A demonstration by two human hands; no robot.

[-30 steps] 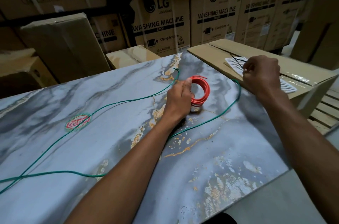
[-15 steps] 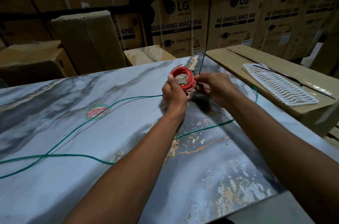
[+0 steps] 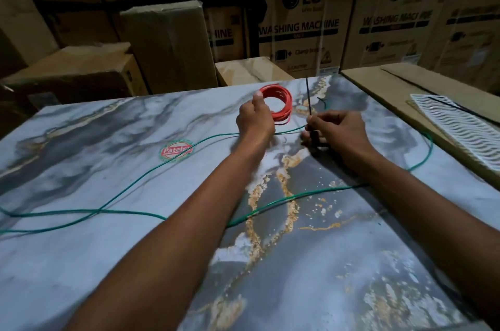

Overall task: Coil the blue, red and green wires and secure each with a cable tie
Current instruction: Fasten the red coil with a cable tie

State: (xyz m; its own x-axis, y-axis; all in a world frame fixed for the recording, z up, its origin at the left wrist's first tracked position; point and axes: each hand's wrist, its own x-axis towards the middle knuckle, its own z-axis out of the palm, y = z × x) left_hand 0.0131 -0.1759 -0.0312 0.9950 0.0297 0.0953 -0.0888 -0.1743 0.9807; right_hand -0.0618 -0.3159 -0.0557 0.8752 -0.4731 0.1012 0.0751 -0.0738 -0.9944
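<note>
Red coil and cable tie in hand

Left hand (image 3: 254,120) grips the red wire coil (image 3: 280,104); right hand (image 3: 336,135) pinches an upright black cable tie (image 3: 308,96) beside it, above the green wire (image 3: 121,192).

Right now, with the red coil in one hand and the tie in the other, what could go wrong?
The left hand grips the red coil on one side only, so the loops could spring apart before the cable tie in the right hand goes round. The loose green wire runs under both arms and could snag.

Red coil (image 3: 281,106), green wire (image 3: 130,213), grey-gold marbled table (image 3: 94,263), seemingly black tie (image 3: 308,97).
</note>
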